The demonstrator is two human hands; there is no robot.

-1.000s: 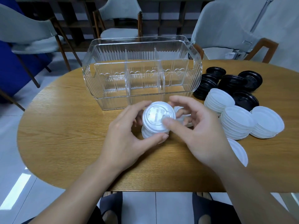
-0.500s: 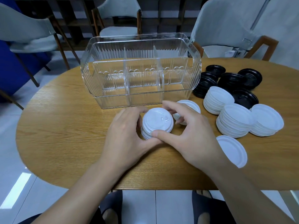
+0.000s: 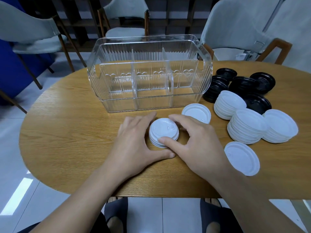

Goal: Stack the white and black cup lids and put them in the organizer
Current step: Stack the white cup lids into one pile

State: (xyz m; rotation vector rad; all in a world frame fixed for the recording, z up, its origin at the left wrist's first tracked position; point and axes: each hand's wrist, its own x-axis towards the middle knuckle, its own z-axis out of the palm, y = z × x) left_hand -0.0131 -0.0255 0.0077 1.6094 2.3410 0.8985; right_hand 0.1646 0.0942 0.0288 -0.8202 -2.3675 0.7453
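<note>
A short stack of white lids (image 3: 163,132) rests on the wooden table (image 3: 70,140), in front of the clear three-compartment organizer (image 3: 149,74). My left hand (image 3: 134,142) wraps its left side, thumb under the front edge. My right hand (image 3: 196,142) cups its right side, thumb pressing on the front rim. Another white lid (image 3: 196,112) lies just behind my right hand. Taller white lid stacks (image 3: 247,125) stand to the right, with black lids (image 3: 242,84) behind them. All organizer compartments look empty.
A single white lid (image 3: 242,158) lies near the table's front right edge. Grey chairs (image 3: 124,17) stand around the far side of the table. The table's front edge is close to my body.
The top lid, held tilted above the stack a second ago, now sits flat on it. Both hands have lowered with the stack onto the table and close around it.
</note>
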